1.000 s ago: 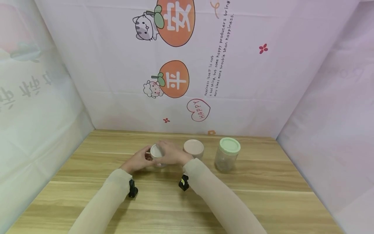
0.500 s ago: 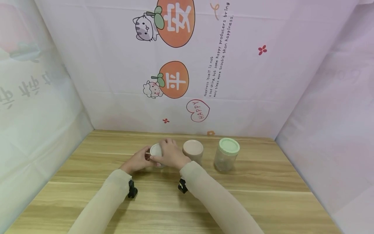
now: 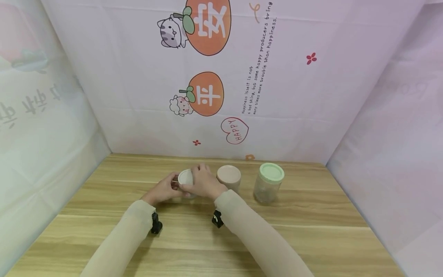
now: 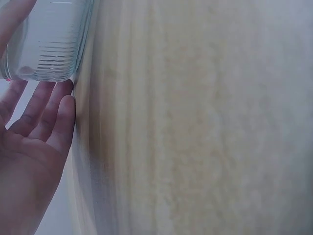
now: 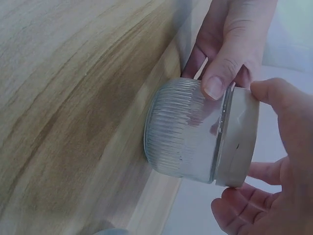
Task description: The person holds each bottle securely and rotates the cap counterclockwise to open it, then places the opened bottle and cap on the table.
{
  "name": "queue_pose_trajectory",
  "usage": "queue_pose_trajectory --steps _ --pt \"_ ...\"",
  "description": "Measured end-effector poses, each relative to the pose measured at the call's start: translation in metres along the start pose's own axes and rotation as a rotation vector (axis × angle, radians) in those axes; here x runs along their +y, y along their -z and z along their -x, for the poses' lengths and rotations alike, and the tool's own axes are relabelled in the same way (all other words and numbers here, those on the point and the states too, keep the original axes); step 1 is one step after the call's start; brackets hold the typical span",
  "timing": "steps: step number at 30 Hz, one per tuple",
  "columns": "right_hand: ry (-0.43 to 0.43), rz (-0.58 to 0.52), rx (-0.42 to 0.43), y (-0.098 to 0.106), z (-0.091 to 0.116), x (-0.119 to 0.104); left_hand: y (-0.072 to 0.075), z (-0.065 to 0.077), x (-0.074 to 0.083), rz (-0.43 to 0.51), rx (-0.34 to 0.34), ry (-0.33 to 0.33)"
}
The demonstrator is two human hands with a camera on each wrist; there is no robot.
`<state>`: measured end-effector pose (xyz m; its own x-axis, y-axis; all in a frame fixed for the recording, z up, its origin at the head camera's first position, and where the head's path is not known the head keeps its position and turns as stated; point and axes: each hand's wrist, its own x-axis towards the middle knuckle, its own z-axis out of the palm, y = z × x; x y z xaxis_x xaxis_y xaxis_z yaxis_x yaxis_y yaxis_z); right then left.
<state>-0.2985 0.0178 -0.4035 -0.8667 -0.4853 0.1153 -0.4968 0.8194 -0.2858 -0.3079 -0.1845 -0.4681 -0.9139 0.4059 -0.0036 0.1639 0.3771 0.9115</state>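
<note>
A ribbed clear glass jar (image 5: 178,132) with an off-white lid (image 3: 185,177) stands on the wooden table, left of the middle. My left hand (image 3: 164,191) grips the jar's body from the left, and its thumb presses the glass near the lid in the right wrist view. In the left wrist view the fingers of my left hand (image 4: 36,139) curl round the jar's far side. My right hand (image 3: 205,183) holds the lid by its rim, thumb on the near side and fingers on the far side. The lid sits on the jar's mouth.
Right of my right hand stands a jar with a beige-pink lid (image 3: 228,175), partly behind my wrist. Farther right is a clear jar with a pale green lid (image 3: 269,182). A printed white cloth (image 3: 283,88) rises behind the wooden table (image 3: 332,215).
My right hand has turned slightly on the lid, its fingers shifting toward the lid's far right side. My left hand and the jar stay in place.
</note>
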Motion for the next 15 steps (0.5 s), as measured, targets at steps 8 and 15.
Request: queue_pose_trajectory --steps 8,15 --pt "0.085 -0.049 -0.075 0.0059 -0.0036 0.0039 0.0005 0.0021 0.0042 0.018 -0.020 0.015" --pt "0.120 -0.131 -0.127 0.0046 -0.0044 0.0063 0.0006 0.0027 0.0029 0.002 -0.028 0.009"
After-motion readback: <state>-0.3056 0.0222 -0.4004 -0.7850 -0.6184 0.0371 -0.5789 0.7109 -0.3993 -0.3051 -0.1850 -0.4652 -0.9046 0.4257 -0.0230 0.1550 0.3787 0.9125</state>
